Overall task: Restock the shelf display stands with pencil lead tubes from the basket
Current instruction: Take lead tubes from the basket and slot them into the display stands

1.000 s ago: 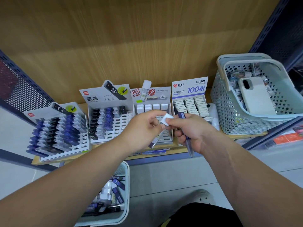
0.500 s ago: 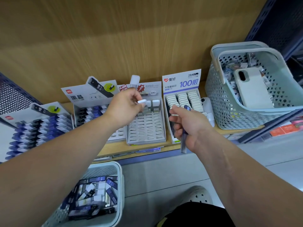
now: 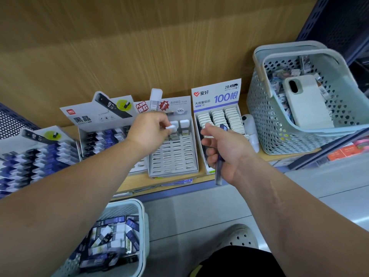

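Note:
My left hand [image 3: 148, 129] pinches a white-capped lead tube [image 3: 171, 127] over the top rows of the grey slotted display stand [image 3: 173, 156], where two white-capped tubes [image 3: 184, 124] stand. My right hand [image 3: 223, 150] is closed around a dark blue lead tube [image 3: 219, 168], held in front of the "100" stand [image 3: 216, 98] filled with white tubes. On the floor at lower left, a pale basket [image 3: 142, 220] holds several blue, black and white lead tubes.
Two stands of blue and black tubes [image 3: 105, 136] [image 3: 34, 160] sit on the left of the wooden shelf [image 3: 139, 180]. A second basket [image 3: 279, 124] with a phone [image 3: 307, 100] inside stands on the right. A shoe [image 3: 241, 236] rests on the tiled floor.
My left hand took the white-capped tube from between both hands and carried it up to the grey stand's top rows. My right hand kept the blue tube and drifted apart to the right.

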The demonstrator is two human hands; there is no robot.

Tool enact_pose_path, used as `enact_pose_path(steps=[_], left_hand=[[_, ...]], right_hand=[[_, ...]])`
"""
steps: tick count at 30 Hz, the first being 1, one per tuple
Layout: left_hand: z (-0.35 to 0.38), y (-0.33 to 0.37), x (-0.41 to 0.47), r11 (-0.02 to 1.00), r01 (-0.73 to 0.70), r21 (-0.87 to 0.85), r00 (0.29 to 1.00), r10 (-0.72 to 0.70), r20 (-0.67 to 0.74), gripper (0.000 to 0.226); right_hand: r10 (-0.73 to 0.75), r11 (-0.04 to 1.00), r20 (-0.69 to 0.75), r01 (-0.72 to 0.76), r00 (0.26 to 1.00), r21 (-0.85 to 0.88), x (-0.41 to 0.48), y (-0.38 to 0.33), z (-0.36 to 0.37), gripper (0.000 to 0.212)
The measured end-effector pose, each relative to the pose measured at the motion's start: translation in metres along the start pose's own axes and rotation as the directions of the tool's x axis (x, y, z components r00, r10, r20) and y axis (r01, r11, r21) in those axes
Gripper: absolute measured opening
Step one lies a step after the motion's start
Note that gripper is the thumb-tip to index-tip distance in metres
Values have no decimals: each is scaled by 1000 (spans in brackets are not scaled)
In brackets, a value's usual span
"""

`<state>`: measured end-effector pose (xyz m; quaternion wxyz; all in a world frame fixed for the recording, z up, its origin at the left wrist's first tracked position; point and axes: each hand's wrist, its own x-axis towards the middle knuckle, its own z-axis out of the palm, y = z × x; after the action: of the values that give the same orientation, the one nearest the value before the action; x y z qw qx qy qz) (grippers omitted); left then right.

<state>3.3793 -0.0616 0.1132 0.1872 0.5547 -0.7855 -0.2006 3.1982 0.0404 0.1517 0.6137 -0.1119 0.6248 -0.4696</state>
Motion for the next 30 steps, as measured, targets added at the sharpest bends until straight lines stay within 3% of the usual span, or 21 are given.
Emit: enact_pose_path(steps=[2, 5, 10, 14, 17, 19, 21, 22, 24, 27, 30], left_hand=[[1, -2, 0, 974, -147, 173, 989, 145, 25, 12], [5, -3, -1, 851, -304, 428, 949, 311, 56, 20], [5, 9, -7, 742, -306, 596, 952, 252, 176, 20], [0, 10, -11, 758, -272, 592, 950, 113, 292, 45], [-6, 16, -26, 885, -205, 418, 965, 112, 238, 34], [-8, 28, -41, 1000, 21, 11, 980, -23, 200, 26], [-12, 45, -62, 837, 326, -439, 913, -158, 377, 33], [-13, 53, -71, 757, 374, -536, 893, -137, 429, 34], [-14, 63, -89, 718, 336, -609, 910, -81, 407, 27], [-12, 63, -102, 709, 327, -624, 935, -149, 321, 18], [-20, 51, -110, 668, 383, -638, 922, -233, 310, 21]], right_hand=[[10, 999, 8, -10, 1000, 34, 0, 0, 0, 18], [29, 980, 56, -40, 998, 196, 0, -1, 2, 10], [-53, 915, 123, -1, 991, 404, -1, -4, 6, 6], [-79, 902, 134, 13, 988, 432, -3, -4, 10, 4], [-105, 916, 116, 50, 988, 398, -6, -3, 14, 6], [-139, 930, 95, 97, 986, 355, -8, -3, 16, 9], [-176, 946, 71, 149, 982, 287, -9, -1, 19, 12], [-196, 954, 60, 176, 979, 243, -10, 1, 20, 14], [-233, 962, 51, 223, 971, 157, -11, 4, 23, 16], [-241, 970, 85, 236, 967, 61, -13, 9, 28, 13], [-238, 941, 117, 259, 964, -218, -18, 10, 34, 17]])
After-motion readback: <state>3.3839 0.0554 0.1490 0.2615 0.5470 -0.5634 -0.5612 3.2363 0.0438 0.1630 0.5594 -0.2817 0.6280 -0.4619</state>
